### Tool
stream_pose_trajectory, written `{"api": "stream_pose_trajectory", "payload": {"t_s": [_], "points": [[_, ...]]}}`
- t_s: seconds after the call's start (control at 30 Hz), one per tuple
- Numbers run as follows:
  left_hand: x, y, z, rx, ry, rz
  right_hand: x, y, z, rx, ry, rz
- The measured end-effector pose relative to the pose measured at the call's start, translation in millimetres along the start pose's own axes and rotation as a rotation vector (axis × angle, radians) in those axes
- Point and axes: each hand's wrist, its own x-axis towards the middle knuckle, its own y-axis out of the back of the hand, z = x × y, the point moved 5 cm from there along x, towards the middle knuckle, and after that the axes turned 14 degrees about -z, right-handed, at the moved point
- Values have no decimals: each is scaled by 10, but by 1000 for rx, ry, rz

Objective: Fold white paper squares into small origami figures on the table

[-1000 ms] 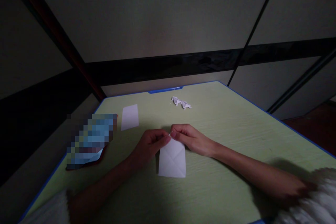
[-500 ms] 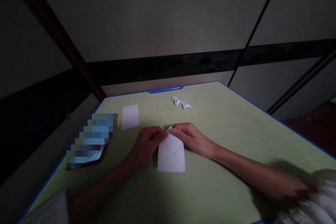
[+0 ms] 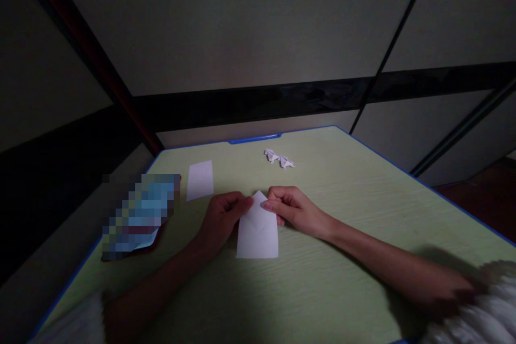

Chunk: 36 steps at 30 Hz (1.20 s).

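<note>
A white sheet of paper [image 3: 258, 236], its far end folded to a point, is held between my two hands above the table. My left hand [image 3: 226, 220] pinches its left upper edge, thumb on top. My right hand [image 3: 296, 210] grips the right upper edge the same way, with fingers curled behind the sheet. Faint crease lines cross the paper below the point. Beyond my hands, two small folded paper figures [image 3: 279, 158] sit side by side on the table.
A plain white sheet [image 3: 200, 180] lies flat on the left of the pale green table [image 3: 363, 188]. Nearer the left edge is a blurred-out flat object [image 3: 141, 217] with a dark red rim. A blue pen-like strip [image 3: 255, 139] runs along the far edge, before cabinet panels.
The folded paper has shifted slightly left and away from me. My thumbs have moved apart from its tip, so the point now shows more fully.
</note>
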Motion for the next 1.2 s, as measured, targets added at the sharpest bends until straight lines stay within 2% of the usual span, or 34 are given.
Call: {"api": "stream_pose_trajectory", "payload": {"t_s": [0.17, 0.27, 0.33, 0.4, 0.47, 0.5, 0.6, 0.67, 0.83, 0.97, 1.1, 1.2], "points": [[-3, 43, -18, -67, -29, 63, 32, -29, 28, 123, -12, -44], [-10, 38, -2, -51, -45, 50, 37, 18, 49, 171, -1, 51], [-13, -6, 9, -16, -26, -21, 26, 81, 64, 184, 14, 159], [-15, -78, 14, 33, 4, -145, 15, 127, 69, 173, 23, 228], [-16, -136, 8, 63, 39, -246, 14, 131, 65, 150, 13, 226], [-13, -146, 5, 65, 50, -261, 18, 117, 60, 136, 0, 198], [6, -103, 12, 41, 43, -170, 29, 49, 44, 91, -39, 96], [16, -70, 20, 40, 28, -102, 30, 25, 31, 79, -42, 71], [7, -7, 46, 57, -22, 16, 26, 57, 29, 134, -17, 117], [-10, 32, 67, 52, -47, 101, 23, 113, 47, 267, 25, 180], [6, -32, 52, 81, -61, -16, -21, 225, 56, 356, 82, 391], [19, -101, 19, 121, -51, -143, -34, 247, 52, 346, 82, 445]]}}
